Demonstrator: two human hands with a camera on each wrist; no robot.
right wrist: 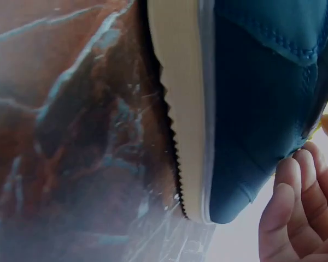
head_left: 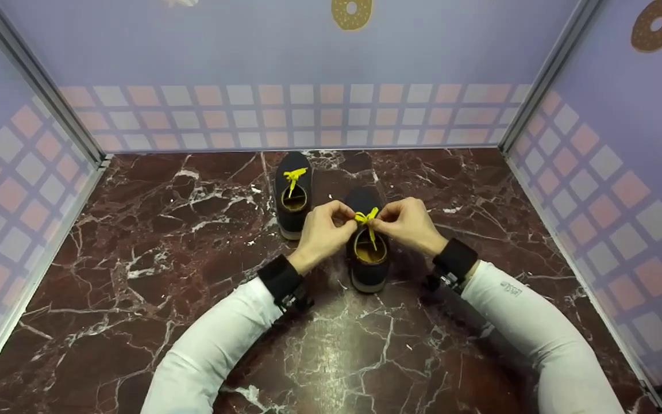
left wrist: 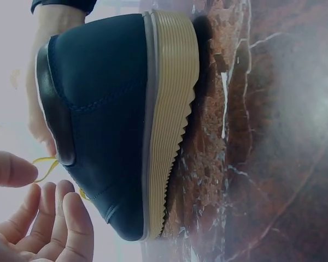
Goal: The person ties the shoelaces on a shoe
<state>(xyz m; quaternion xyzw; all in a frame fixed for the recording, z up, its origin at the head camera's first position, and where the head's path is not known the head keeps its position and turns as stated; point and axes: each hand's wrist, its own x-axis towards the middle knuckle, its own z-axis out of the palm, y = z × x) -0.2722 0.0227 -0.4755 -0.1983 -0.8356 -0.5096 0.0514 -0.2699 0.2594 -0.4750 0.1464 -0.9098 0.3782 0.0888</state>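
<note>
A dark shoe (head_left: 369, 278) with a pale ridged sole stands on the floor, its toe pointing away. Across its front a yellow shoelace (head_left: 367, 216) forms a bow, one end hanging towards the opening. On the bow's left side my left hand (head_left: 326, 229) pinches the lace between thumb and fingertips. From the right, my right hand (head_left: 409, 223) pinches the lace the same way. In the left wrist view a thin yellow loop runs from the thumb of my left hand (left wrist: 41, 218) to the shoe (left wrist: 106, 71). Part of the bow is hidden behind fingers.
To the left and farther back stands the matching dark shoe (head_left: 292, 222), its yellow lace (head_left: 293, 175) tied in a bow. Both shoes are on a reddish-brown marbled surface (head_left: 181, 241). Purple panels with pink and white squares (head_left: 239, 115) border the back and sides.
</note>
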